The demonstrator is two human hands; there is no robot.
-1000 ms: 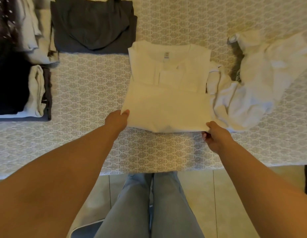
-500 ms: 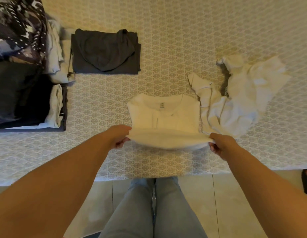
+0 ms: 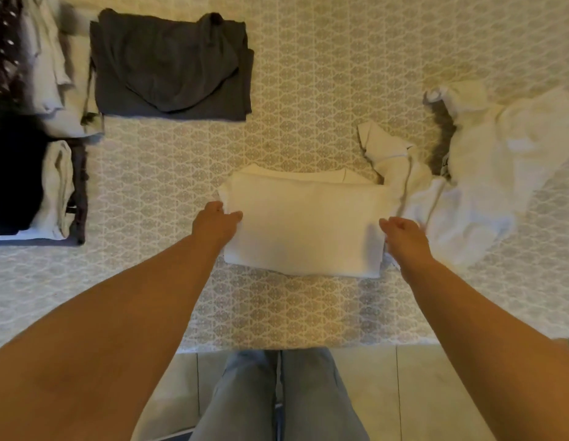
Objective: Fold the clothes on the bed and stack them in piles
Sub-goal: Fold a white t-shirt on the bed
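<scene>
Both hands reach forward over the near edge of the bed (image 3: 124, 192). Left hand (image 3: 214, 222) sits at the left side of the folded white shirt (image 3: 308, 224), thumb and fingers pinching that edge. Right hand (image 3: 400, 235) is at the shirt's right side, fingers loosely extended and relaxed, touching or just above the fabric; contact cannot be confirmed, and no grip is visible. Blue jeans (image 3: 276, 396) on the person's legs show at the bottom centre, over a tiled floor (image 3: 388, 386).

Folded white shirt lies flat on the patterned bedcover, in a compact rectangle, roughly centred in front of the person, with a strip of a lower layer showing along its far edge. Just to its right, touching it, a heap of unfolded white clothes (image 3: 486, 173) spreads toward the right edge of the view.

Further back on the left, a folded dark grey garment (image 3: 171, 65) lies flat, well apart from the white shirt. At the left edge, a stack of folded dark and pale clothes (image 3: 38, 189) sits nearer, and behind it a second pile of pale clothes (image 3: 51, 68) with a dark patterned piece (image 3: 3, 46) beside it, partly cut off by the frame.
</scene>
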